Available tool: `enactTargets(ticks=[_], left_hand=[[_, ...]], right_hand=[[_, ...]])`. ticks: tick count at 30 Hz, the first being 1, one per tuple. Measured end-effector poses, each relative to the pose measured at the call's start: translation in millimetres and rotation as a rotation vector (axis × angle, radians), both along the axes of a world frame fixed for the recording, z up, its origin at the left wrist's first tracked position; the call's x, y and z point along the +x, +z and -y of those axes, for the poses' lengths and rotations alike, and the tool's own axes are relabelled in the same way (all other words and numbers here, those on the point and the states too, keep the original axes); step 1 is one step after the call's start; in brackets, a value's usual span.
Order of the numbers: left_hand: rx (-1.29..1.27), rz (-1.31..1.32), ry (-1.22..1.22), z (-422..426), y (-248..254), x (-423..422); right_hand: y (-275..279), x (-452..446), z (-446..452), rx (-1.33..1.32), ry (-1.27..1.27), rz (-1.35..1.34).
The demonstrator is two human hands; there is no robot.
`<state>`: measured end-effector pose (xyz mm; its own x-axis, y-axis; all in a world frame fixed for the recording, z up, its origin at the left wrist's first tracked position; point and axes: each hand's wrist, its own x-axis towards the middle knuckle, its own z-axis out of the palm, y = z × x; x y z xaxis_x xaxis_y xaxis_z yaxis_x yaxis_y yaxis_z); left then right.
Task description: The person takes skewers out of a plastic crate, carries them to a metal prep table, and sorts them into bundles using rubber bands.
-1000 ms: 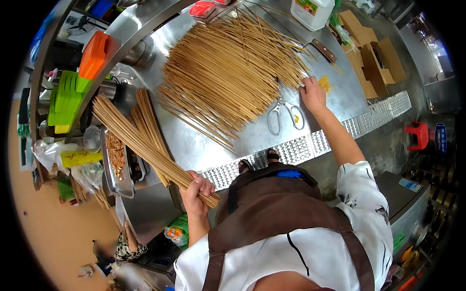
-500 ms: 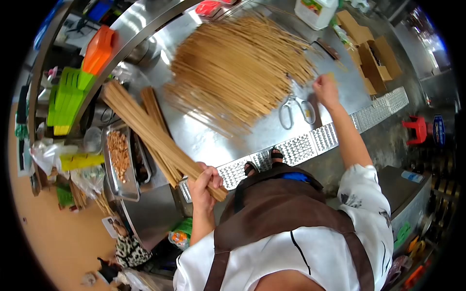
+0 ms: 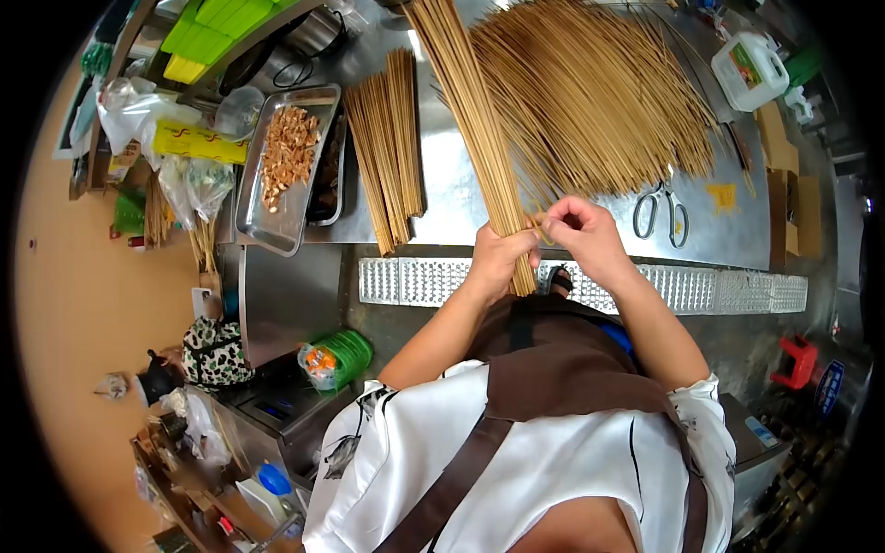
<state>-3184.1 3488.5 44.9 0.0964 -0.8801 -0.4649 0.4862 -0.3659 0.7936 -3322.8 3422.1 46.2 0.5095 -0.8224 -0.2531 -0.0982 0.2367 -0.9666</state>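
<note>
My left hand [image 3: 502, 253] is wrapped round the lower end of a bundle of thin bamboo skewers [image 3: 468, 120], which slants up over the steel table. Right beside it, my right hand [image 3: 585, 235] pinches a thin yellow rubber band [image 3: 537, 223] between thumb and finger, close to the bundle's side. Beyond the hands a wide heap of loose skewers [image 3: 590, 101] covers much of the table. Scissors with light handles [image 3: 660, 212] lie at its near edge. To their right sits a small pile of yellow rubber bands [image 3: 722, 195].
More skewer bundles [image 3: 385, 147] lie at left, next to a metal tray [image 3: 293, 221] of brown chopped food. A white jug [image 3: 751, 72] and a cardboard box [image 3: 795, 207] stand at right. Below the table's front edge runs a perforated metal strip [image 3: 419, 279]. Another person [image 3: 217, 350] is at lower left.
My right hand has come from the table's right side to the bundle, now with a rubber band. The bundle in my left hand has swung more upright. The camera view has turned.
</note>
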Motion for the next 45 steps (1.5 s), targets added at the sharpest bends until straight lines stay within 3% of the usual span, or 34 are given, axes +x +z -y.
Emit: enactTargets(ticks=[2,7,10,12,14,16,20,22,24,25,26,29,32,36,39,42,45], left_hand=[[-0.113,-0.027,0.061,-2,-2,0],[-0.082,-0.178,0.112,-8,1,6],[-0.052,-0.240,0.175,-10,-6,10],[-0.054,-0.277,0.227,-11,-12,14],[-0.019,-0.307,0.215,-12,-15,18],[-0.017,-0.308,0.211,-15,-17,17],[-0.053,-0.308,0.179,-16,-15,23],[-0.057,-0.313,0.170,-17,-12,24],[-0.094,-0.335,0.100,-16,-10,26],[-0.085,-0.339,0.096,-15,-7,27],[-0.091,-0.292,0.090,-14,-5,26],[-0.118,-0.271,0.085,-9,-1,29],[-0.178,-0.318,0.089,-3,-7,26],[-0.179,-0.102,0.024,-2,-12,26],[-0.276,0.186,-0.170,-6,-7,27],[-0.373,0.143,-0.217,-3,-8,27],[-0.372,0.168,-0.215,1,-15,29]], right_hand=[[3,0,-3,-0.041,-0.003,-0.048],[17,4,-10,-0.504,0.001,-0.333],[10,8,-9,-0.744,0.002,-0.113],[6,6,-10,0.114,-0.065,0.313],[15,3,-5,0.441,-0.066,0.616],[7,-2,-3,0.499,-0.099,0.630],[-10,-20,4,0.847,0.783,0.553],[-2,-21,-4,0.928,0.796,0.468],[12,-20,-9,0.804,0.701,0.250],[8,-21,-1,0.706,0.764,0.280],[15,-21,1,0.610,0.717,0.031],[-16,-24,-5,0.326,0.618,-0.005],[-19,-4,-15,0.372,0.552,0.058],[6,34,-18,0.191,0.572,-0.171],[14,39,-18,0.154,0.610,-0.179],[8,40,-20,-0.003,0.531,-0.138],[6,40,-24,0.079,0.456,-0.166]])
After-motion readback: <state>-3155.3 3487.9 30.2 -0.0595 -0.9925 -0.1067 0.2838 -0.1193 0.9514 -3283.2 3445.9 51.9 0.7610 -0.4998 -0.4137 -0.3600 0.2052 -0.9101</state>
